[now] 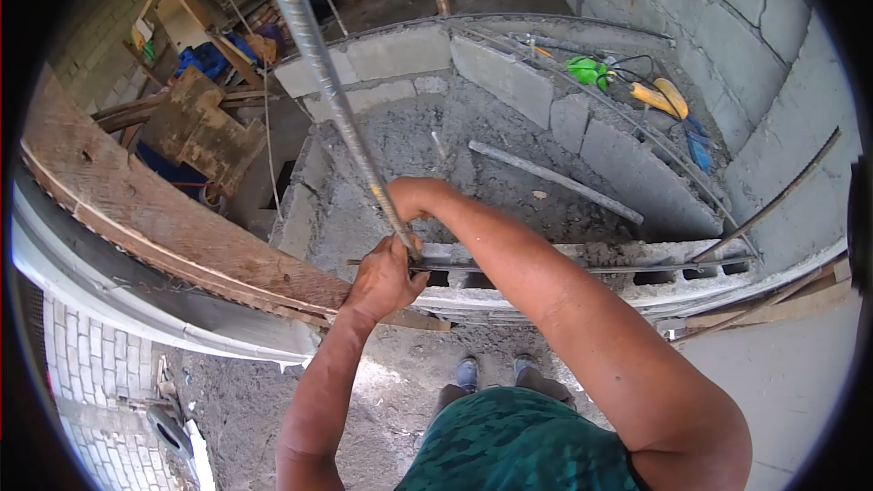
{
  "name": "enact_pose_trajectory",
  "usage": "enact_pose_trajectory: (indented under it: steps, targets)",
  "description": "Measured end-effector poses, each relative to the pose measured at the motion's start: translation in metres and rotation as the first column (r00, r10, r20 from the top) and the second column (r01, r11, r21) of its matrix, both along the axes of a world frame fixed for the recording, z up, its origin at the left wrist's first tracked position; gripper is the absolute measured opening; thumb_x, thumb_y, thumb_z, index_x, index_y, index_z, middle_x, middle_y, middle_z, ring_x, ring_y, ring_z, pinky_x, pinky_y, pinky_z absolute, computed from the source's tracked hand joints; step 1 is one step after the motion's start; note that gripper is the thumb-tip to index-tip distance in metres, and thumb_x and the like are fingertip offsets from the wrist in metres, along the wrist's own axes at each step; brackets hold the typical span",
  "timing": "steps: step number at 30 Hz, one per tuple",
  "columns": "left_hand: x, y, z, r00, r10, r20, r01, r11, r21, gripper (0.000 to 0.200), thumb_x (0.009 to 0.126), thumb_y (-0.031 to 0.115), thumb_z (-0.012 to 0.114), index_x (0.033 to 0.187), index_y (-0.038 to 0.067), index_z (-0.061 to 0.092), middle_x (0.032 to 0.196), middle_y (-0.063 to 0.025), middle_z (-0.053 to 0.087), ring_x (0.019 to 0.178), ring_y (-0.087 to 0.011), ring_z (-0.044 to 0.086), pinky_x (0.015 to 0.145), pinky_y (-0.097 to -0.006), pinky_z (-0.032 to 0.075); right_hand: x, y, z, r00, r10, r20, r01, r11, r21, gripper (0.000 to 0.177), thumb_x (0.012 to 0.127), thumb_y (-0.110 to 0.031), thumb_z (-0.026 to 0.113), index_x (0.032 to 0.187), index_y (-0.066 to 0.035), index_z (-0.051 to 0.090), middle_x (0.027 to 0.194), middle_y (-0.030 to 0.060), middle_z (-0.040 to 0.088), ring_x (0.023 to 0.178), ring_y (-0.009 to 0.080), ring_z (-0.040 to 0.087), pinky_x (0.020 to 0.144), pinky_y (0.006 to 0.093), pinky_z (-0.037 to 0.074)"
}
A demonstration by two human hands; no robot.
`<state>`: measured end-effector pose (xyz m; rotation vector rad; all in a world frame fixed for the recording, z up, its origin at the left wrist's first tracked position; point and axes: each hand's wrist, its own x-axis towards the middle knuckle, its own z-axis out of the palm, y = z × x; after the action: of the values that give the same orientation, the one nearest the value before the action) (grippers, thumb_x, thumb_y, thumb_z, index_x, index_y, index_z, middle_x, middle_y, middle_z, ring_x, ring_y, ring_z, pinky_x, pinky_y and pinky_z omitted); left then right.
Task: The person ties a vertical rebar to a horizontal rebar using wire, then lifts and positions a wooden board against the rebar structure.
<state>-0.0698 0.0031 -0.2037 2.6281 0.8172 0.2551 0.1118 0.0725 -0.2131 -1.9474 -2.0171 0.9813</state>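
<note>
A ribbed steel bar [341, 114] rises from the block wall toward the top of the view. My left hand [386, 277] is closed at its foot, fingers bent around where it meets a horizontal bar [582, 269]. Behind the upright bar is my right hand [411, 202], curled close to it, its fingers mostly hidden; what it holds I cannot make out. The horizontal bar lies along the top of the hollow blocks [637, 255], whose open cells show below it.
A curved wooden board [173, 209] runs along the left. Beyond the wall, a loose grey bar [555, 182] lies in a rough concrete enclosure. A thin bent rebar [782, 191] sticks up at right. A yellow power tool [659, 98] and a green object [587, 71] rest farther back.
</note>
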Motion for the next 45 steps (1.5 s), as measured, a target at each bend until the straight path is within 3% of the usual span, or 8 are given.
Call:
enact_pose_trajectory:
  steps: [8, 10, 16, 24, 26, 31, 38, 45]
  targets:
    - [0.002, 0.003, -0.006, 0.999, 0.001, 0.055, -0.008, 0.991, 0.132, 0.048, 0.071, 0.018, 0.08, 0.111, 0.009, 0.055, 0.096, -0.0169, 0.067, 0.089, -0.0378, 0.068, 0.081, -0.0462, 0.055, 0.005, -0.048, -0.017, 0.998, 0.049, 0.032, -0.057, 0.938, 0.343, 0.023, 0.067, -0.019, 0.077, 0.085, -0.004, 0.076, 0.084, 0.024, 0.07, 0.077, 0.0412, 0.068, 0.072, 0.0473, 0.053]
    - [0.0, 0.006, -0.011, 0.998, -0.018, 0.062, 0.009, 0.988, 0.151, 0.048, 0.071, 0.017, 0.079, 0.111, 0.007, 0.055, 0.095, -0.0177, 0.067, 0.087, -0.0385, 0.067, 0.08, -0.0457, 0.055, 0.007, -0.086, -0.01, 0.991, -0.029, -0.131, 0.082, 0.902, 0.424, 0.019, 0.077, -0.015, 0.069, 0.089, -0.001, 0.072, 0.087, 0.0253, 0.069, 0.087, 0.0435, 0.067, 0.076, 0.0468, 0.053]
    - [0.0, 0.007, -0.014, 0.999, -0.009, 0.051, 0.001, 0.987, 0.162, 0.049, 0.071, 0.018, 0.08, 0.112, 0.005, 0.056, 0.097, -0.0188, 0.067, 0.089, -0.0386, 0.067, 0.082, -0.0457, 0.055, 0.015, -0.104, -0.044, 0.983, -0.116, -0.145, 0.179, 0.805, 0.566, 0.025, 0.076, -0.024, 0.073, 0.086, -0.002, 0.073, 0.086, 0.0219, 0.07, 0.09, 0.0411, 0.067, 0.078, 0.0488, 0.053]
    - [0.001, 0.001, -0.004, 0.999, -0.004, 0.039, -0.001, 0.99, 0.14, 0.059, 0.069, 0.022, 0.087, 0.114, 0.007, 0.053, 0.102, -0.0188, 0.066, 0.095, -0.0394, 0.066, 0.087, -0.0456, 0.053, 0.01, -0.059, -0.024, 0.997, -0.047, -0.069, 0.065, 0.953, 0.295, 0.017, 0.073, -0.014, 0.075, 0.087, -0.004, 0.076, 0.086, 0.0209, 0.072, 0.084, 0.0386, 0.069, 0.075, 0.0441, 0.054]
    - [0.003, -0.004, 0.003, 0.998, 0.029, -0.051, -0.025, 0.996, 0.09, 0.069, 0.073, 0.017, 0.083, 0.13, 0.002, 0.048, 0.11, -0.0169, 0.065, 0.103, -0.0381, 0.065, 0.089, -0.0446, 0.053, 0.012, -0.05, -0.031, 0.998, -0.055, -0.028, 0.06, 0.962, 0.265, 0.015, 0.074, -0.01, 0.075, 0.088, -0.005, 0.076, 0.087, 0.019, 0.073, 0.084, 0.0366, 0.07, 0.075, 0.0424, 0.054]
    - [-0.001, 0.001, 0.001, 1.0, 0.006, 0.023, -0.008, 0.999, 0.052, 0.057, 0.075, 0.015, 0.082, 0.122, 0.006, 0.053, 0.106, -0.0179, 0.068, 0.099, -0.0388, 0.067, 0.087, -0.0456, 0.053, 0.012, -0.056, -0.028, 0.982, -0.006, -0.189, 0.055, 0.965, 0.258, 0.019, 0.071, -0.009, 0.076, 0.09, -0.008, 0.076, 0.087, 0.0165, 0.073, 0.084, 0.0322, 0.071, 0.074, 0.0414, 0.053]
    - [-0.006, 0.005, 0.001, 0.998, -0.011, 0.065, 0.009, 1.0, 0.023, 0.046, 0.077, 0.013, 0.079, 0.117, 0.006, 0.058, 0.111, -0.0183, 0.067, 0.099, -0.0408, 0.066, 0.085, -0.0475, 0.053, -0.002, -0.093, -0.043, 0.975, -0.122, -0.185, 0.206, 0.804, 0.558, 0.013, 0.08, -0.013, 0.068, 0.087, -0.003, 0.07, 0.086, 0.0204, 0.069, 0.086, 0.0417, 0.066, 0.075, 0.0494, 0.051]
    - [-0.007, 0.006, -0.003, 0.996, 0.016, 0.084, -0.016, 1.0, -0.004, 0.044, 0.08, 0.014, 0.076, 0.118, 0.004, 0.058, 0.115, -0.0181, 0.063, 0.104, -0.0414, 0.063, 0.09, -0.0488, 0.051, -0.02, -0.134, -0.052, 0.966, -0.225, -0.128, 0.256, 0.751, 0.608, 0.014, 0.083, -0.014, 0.065, 0.086, -0.001, 0.069, 0.088, 0.0188, 0.067, 0.091, 0.0407, 0.064, 0.082, 0.0497, 0.049]
